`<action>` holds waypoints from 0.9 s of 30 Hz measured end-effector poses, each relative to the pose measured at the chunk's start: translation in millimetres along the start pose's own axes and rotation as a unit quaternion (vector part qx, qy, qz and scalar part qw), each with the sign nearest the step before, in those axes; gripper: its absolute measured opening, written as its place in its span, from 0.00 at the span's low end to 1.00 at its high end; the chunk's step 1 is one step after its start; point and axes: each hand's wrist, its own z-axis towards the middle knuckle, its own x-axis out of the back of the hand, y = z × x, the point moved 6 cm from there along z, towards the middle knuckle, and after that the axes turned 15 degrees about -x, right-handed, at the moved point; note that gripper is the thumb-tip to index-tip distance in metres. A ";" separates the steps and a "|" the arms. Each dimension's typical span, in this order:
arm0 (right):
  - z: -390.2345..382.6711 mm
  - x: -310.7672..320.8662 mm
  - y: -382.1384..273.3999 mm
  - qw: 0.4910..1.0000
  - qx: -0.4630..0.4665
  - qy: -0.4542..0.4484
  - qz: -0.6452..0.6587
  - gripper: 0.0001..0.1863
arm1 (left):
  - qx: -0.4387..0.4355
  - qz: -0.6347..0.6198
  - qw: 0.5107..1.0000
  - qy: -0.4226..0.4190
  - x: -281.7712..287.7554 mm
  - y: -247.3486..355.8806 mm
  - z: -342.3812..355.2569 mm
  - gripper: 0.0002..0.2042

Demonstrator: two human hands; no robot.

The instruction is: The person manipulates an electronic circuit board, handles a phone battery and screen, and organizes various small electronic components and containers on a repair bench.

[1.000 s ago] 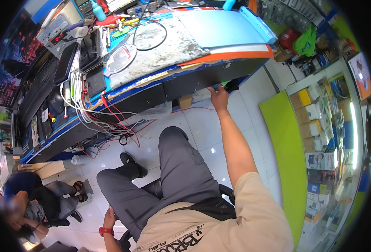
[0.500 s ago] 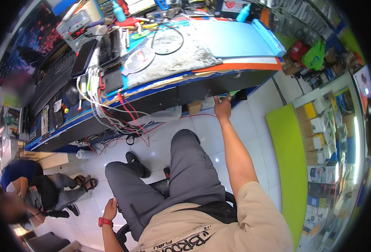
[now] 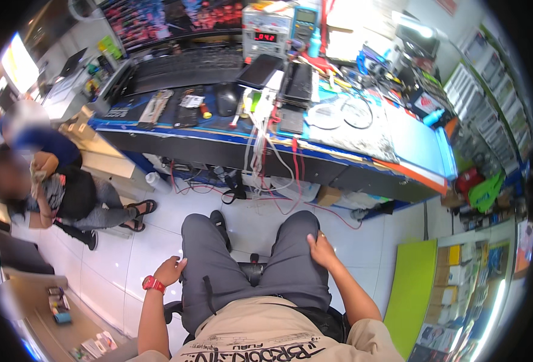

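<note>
My right hand (image 3: pixel 321 250) lies on the outer side of my right knee, fingers loosely extended and nothing in them. My left hand (image 3: pixel 169 271), below a red wristwatch (image 3: pixel 153 283), hangs beside my left thigh with its fingers apart and holds nothing. Both thighs in grey trousers (image 3: pixel 218 271) face the workbench (image 3: pixel 212 149). On the bench lie a black smartphone (image 3: pixel 260 70), a computer mouse (image 3: pixel 226 99), a keyboard (image 3: pixel 185 67) and a light-blue mat (image 3: pixel 412 134). A bundle of white cables (image 3: pixel 258 148) hangs over its front edge.
A power supply (image 3: pixel 267 37) with a red display stands at the back of the bench. Beneath it are a cardboard box (image 3: pixel 328 196) and loose red wires. A green panel (image 3: pixel 409 280) and a glass display case (image 3: pixel 447 295) stand at right. Two people (image 3: pixel 67 181) sit at left.
My right hand has left the underside of the bench and come back to my right knee. My left hand stays by my left thigh. The view has turned left.
</note>
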 end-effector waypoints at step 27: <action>-83.7 -49.0 -113.7 0.964 0.087 0.077 -0.241 0.61 | -0.005 -0.038 0.999 0.007 26.3 16.6 -43.4 0.43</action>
